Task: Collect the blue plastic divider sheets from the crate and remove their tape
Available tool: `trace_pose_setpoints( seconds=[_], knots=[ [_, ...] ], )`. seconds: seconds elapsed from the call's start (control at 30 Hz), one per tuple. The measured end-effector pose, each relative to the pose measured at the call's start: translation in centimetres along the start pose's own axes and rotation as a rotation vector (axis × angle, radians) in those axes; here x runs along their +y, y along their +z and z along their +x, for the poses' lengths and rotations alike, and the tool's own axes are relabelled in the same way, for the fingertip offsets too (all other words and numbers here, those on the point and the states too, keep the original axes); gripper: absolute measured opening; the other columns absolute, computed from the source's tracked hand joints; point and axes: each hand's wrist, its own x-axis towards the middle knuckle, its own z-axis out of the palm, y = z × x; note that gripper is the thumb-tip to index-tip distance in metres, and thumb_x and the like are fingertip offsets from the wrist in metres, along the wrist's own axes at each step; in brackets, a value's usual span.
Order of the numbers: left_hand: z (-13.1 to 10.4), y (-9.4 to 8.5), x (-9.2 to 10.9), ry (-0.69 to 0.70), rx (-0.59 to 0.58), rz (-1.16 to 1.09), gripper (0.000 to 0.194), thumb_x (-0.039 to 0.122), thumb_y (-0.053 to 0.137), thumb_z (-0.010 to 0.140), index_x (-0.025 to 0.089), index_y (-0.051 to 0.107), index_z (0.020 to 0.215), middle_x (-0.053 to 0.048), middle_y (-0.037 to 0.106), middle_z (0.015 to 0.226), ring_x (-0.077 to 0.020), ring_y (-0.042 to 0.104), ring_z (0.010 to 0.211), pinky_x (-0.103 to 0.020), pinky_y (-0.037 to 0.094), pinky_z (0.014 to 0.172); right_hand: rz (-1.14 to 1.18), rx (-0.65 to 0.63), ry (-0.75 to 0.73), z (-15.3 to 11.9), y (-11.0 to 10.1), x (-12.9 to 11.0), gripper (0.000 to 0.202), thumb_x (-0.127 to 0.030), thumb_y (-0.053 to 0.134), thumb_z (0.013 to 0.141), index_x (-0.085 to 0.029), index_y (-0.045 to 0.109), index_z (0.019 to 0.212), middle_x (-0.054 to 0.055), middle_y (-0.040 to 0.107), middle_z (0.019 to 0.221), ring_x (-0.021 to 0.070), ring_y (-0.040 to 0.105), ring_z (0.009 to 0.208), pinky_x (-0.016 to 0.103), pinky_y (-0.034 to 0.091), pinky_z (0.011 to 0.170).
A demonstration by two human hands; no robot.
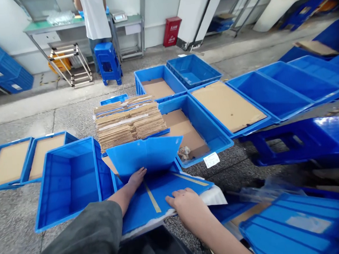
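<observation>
A blue plastic sheet (138, 206) with strips of yellowish tape lies in front of me, white padding (215, 196) showing under its edge. Behind it another blue panel (148, 154) leans up at a slant. My left hand (136, 178) rests where panel and sheet meet, fingers stretched and touching the blue surface. On the right part of the sheet lies my right hand (186, 202), its fingers spread over the surface. Just beyond the panel stands a thick stack of cardboard pieces (129, 123), with some white and blue sheets among them.
A blue crate (72, 181) stands at left. Another blue crate (212, 128) holds cardboard and a crumpled plastic bag (183, 152). Cardboard (228, 105) covers a crate at right. A blue stool (298, 141) lies tipped over. A person (95, 17) stands at a far bench.
</observation>
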Motion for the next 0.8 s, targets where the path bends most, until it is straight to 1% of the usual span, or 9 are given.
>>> trace_pose_setpoints(
  seconds=[0.1,0.2,0.27,0.37,0.53,0.6,0.63,0.7,0.8],
  knots=[
    [0.4,-0.3,-1.6,-0.031,-0.003,-0.042,0.048,0.040,0.053,0.089,0.021,0.049,0.133,-0.010,0.040,0.148,-0.0262,0.027,0.141,-0.055,0.012,0.116,0.029,-0.021,0.003,-2.2,-1.0,0.6,0.054,-0.007,0.051,0.066,-0.026,0.061,0.116,0.012,0.069,0.109,0.0325,0.063,0.102,0.048,0.048,0.083],
    [0.4,-0.4,-2.4,-0.054,-0.010,-0.049,0.045,0.036,0.055,0.088,0.022,0.051,0.131,-0.009,0.038,0.149,-0.0256,0.025,0.142,-0.054,0.012,0.117,0.048,0.000,0.001,-4.3,-0.9,1.5,0.066,-0.005,0.049,0.062,-0.029,0.060,0.122,0.010,0.064,0.122,0.0318,0.060,0.112,0.051,0.048,0.091],
    [0.2,-0.2,-2.6,-0.071,-0.014,-0.046,0.042,0.032,0.056,0.088,0.022,0.053,0.129,-0.008,0.036,0.150,-0.0252,0.023,0.142,-0.053,0.011,0.117,0.025,0.002,-0.012,-5.4,-0.8,2.0,0.071,-0.005,0.048,0.058,-0.029,0.059,0.124,0.010,0.063,0.125,0.0319,0.059,0.114,0.052,0.050,0.092],
    [0.0,0.1,-2.7,-0.097,-0.015,-0.048,0.043,0.029,0.058,0.086,0.023,0.054,0.128,-0.006,0.033,0.152,-0.0250,0.020,0.143,-0.052,0.010,0.118,-0.046,0.052,-0.052,-7.1,-1.3,2.5,0.074,-0.005,0.046,0.056,-0.030,0.060,0.124,0.008,0.063,0.124,0.0312,0.062,0.110,0.049,0.055,0.087],
    [-0.1,0.3,-2.9,-0.138,-0.009,-0.077,0.048,0.033,0.055,0.088,0.025,0.047,0.134,-0.007,0.030,0.153,-0.0257,0.017,0.144,-0.053,0.006,0.118,-0.133,0.228,-0.168,-9.5,-2.4,3.8,0.070,-0.004,0.043,0.061,-0.035,0.061,0.121,0.001,0.066,0.117,0.0260,0.069,0.094,0.040,0.062,0.073],
    [-0.1,0.3,-2.4,-0.158,-0.006,-0.098,0.048,0.033,0.055,0.088,0.026,0.046,0.135,-0.006,0.030,0.153,-0.0262,0.017,0.144,-0.054,0.007,0.117,-0.143,0.281,-0.189,-10.1,-2.4,4.3,0.072,-0.004,0.043,0.060,-0.037,0.059,0.123,-0.001,0.066,0.117,0.0249,0.070,0.093,0.038,0.062,0.071],
    [0.0,0.3,-1.8,-0.171,-0.005,-0.110,0.047,0.034,0.055,0.088,0.026,0.048,0.134,-0.006,0.030,0.153,-0.0264,0.018,0.143,-0.054,0.008,0.117,-0.148,0.302,-0.183,-10.2,-2.3,4.3,0.074,-0.004,0.043,0.060,-0.037,0.058,0.124,-0.002,0.066,0.118,0.0244,0.070,0.093,0.039,0.062,0.071],
    [0.7,0.0,0.0,-0.199,-0.006,-0.138,0.044,0.034,0.056,0.087,0.024,0.051,0.130,-0.007,0.032,0.152,-0.0275,0.022,0.142,-0.055,0.012,0.116,-0.152,0.307,-0.143,-10.0,-2.3,3.8,0.077,-0.002,0.043,0.058,-0.038,0.057,0.125,-0.003,0.065,0.119,0.0240,0.069,0.097,0.040,0.061,0.075],
    [3.0,-1.4,3.5,-0.199,-0.013,-0.206,0.040,0.034,0.058,0.087,0.019,0.056,0.123,-0.010,0.044,0.142,-0.0289,0.036,0.134,-0.058,0.024,0.111,-0.153,0.244,-0.082,-8.7,-2.3,1.9,0.076,-0.002,0.043,0.055,-0.034,0.061,0.122,0.001,0.067,0.119,0.0258,0.067,0.100,0.043,0.059,0.080]
  ],
)
